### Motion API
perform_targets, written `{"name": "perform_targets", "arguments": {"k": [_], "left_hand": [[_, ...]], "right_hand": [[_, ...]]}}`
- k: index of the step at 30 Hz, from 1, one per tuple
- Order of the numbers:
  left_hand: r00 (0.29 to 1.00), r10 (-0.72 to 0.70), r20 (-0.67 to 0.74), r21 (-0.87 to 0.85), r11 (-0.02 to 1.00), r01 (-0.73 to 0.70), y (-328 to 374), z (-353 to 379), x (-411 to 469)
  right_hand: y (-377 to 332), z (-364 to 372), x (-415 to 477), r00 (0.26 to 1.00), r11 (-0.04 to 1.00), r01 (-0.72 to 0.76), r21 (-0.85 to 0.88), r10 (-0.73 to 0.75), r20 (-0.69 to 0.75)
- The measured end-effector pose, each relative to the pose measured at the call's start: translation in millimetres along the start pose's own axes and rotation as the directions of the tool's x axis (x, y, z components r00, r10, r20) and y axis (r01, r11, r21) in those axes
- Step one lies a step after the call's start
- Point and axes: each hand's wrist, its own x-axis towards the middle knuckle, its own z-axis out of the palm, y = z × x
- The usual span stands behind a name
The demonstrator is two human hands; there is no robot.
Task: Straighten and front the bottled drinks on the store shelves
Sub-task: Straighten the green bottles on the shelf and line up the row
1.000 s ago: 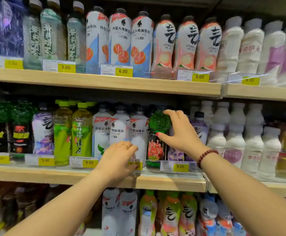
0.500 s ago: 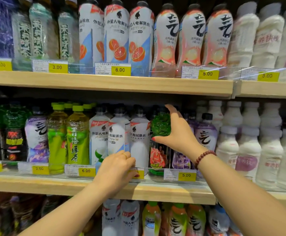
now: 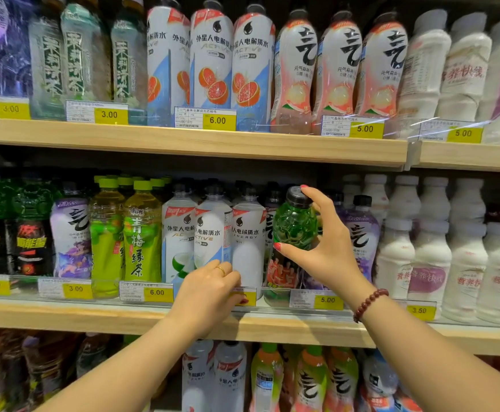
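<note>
The green bottle (image 3: 295, 230) with a black cap (image 3: 298, 195) stands in the front row of the middle shelf (image 3: 94, 315), between a white electrolyte bottle (image 3: 247, 233) and a purple-label bottle (image 3: 362, 233). The right hand (image 3: 323, 248) grasps its upper part: the forefinger lies over the cap and the thumb presses under the round green shoulder. A bead bracelet (image 3: 369, 304) is on this wrist.

The left hand (image 3: 208, 295), with a ring (image 3: 221, 270), has curled fingers in front of the foot of the white electrolyte bottle, at a yellow price tag (image 3: 250, 298). I cannot tell if it holds anything.

Green tea bottles (image 3: 141, 233) stand further left and white milk-drink bottles (image 3: 430, 251) on the right. The upper shelf (image 3: 183, 142) carries more drinks.
</note>
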Motion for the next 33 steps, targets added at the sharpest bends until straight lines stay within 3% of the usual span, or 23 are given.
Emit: {"name": "perform_targets", "arguments": {"k": [4, 7, 10, 12, 14, 18, 22, 28, 33], "left_hand": [[1.000, -0.029, -0.005, -0.050, 0.998, 0.029, -3.5, 0.9, -2.3], [0.986, -0.165, 0.002, -0.316, 0.936, 0.157, -6.3, -10.5, -0.4], [0.934, -0.347, -0.081, -0.671, 0.712, 0.207, -5.6, -28.9, 5.4], [0.920, -0.393, 0.003, -0.859, 0.470, 0.204, -5.3, -41.9, 6.8], [0.927, -0.358, 0.107, -0.947, 0.248, 0.205, -6.6, -51.5, 3.7], [0.921, -0.321, 0.220, -0.971, 0.016, 0.238, -6.3, -66.2, -16.5], [0.888, -0.379, 0.260, -0.960, -0.005, 0.279, -9.9, -76.2, -42.1], [0.734, -0.611, 0.295, -0.921, 0.023, 0.389, -31.1, -89.0, -89.5], [0.630, -0.726, 0.276, -0.898, 0.039, 0.438, -51.5, -100.2, -127.9]], "right_hand": [[-19.0, -1.8, -0.6, 0.991, 0.993, 0.118, -0.014, -0.119, -0.065], [-41.7, -8.7, 13.4, 0.969, 0.978, 0.209, 0.010, -0.205, -0.136], [-65.5, -14.8, 29.3, 0.977, 0.977, 0.171, 0.129, -0.152, -0.149], [-76.7, -13.8, 36.1, 0.991, 0.957, 0.095, 0.272, -0.065, -0.116], [-81.8, -6.9, 38.5, 0.998, 0.920, 0.013, 0.393, 0.012, -0.060], [-88.9, 18.7, 34.4, 0.994, 0.835, -0.104, 0.540, 0.076, 0.073], [-99.8, 50.9, 28.8, 0.981, 0.815, -0.135, 0.564, 0.032, 0.189], [-118.5, 105.8, 17.6, 0.944, 0.757, -0.181, 0.628, -0.046, 0.328], [-137.0, 144.1, 10.1, 0.863, 0.640, -0.292, 0.711, -0.145, 0.485]]}}
